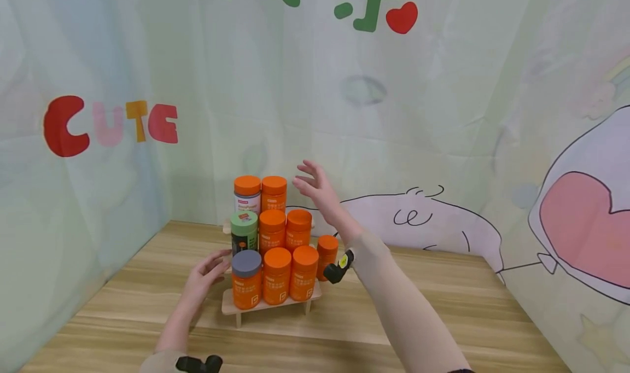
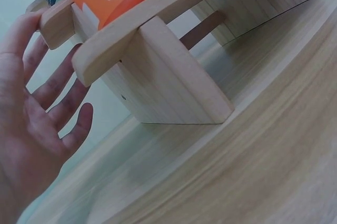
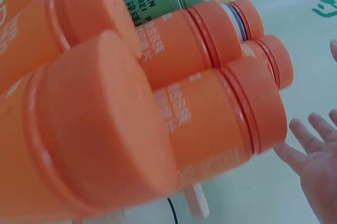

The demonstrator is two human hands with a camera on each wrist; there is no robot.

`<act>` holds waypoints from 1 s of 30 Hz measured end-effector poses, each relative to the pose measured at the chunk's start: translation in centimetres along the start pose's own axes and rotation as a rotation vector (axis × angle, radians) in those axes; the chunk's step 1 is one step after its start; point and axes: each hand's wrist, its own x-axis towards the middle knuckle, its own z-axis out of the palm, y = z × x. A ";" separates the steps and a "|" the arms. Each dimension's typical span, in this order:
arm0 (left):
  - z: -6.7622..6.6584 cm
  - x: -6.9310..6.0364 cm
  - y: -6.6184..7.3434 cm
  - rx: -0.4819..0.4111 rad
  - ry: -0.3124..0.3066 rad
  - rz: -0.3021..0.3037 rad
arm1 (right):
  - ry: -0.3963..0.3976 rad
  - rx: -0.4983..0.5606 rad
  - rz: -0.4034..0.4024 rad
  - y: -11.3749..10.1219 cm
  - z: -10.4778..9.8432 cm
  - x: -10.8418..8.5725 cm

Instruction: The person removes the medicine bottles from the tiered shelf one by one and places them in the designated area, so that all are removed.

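Observation:
A stepped wooden rack carries bottles on its tiers. In front stand an orange bottle with a grey lid and two all-orange bottles. The middle tier has a green bottle and two orange ones; on the top tier are a white-labelled bottle with an orange lid and an orange bottle. My left hand is at the rack's left side, fingers spread and touching the tier ends. Empty, with loosely extended fingers, my right hand hovers right of the top tier.
One more orange bottle stands at the right of the rack. The wood-grain table extends to both sides. Behind it hangs a printed cloth backdrop with cartoon drawings and letters.

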 end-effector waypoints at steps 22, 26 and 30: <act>-0.1 -0.2 -0.1 0.027 0.005 0.028 | -0.102 -0.172 0.103 -0.3 2.8 1.4; 0.1 0.1 -0.1 0.021 0.001 0.037 | -0.106 -0.186 0.110 -0.5 2.8 1.5; 0.1 0.2 0.0 0.024 0.002 0.026 | -0.103 -0.210 0.127 -0.7 3.1 1.7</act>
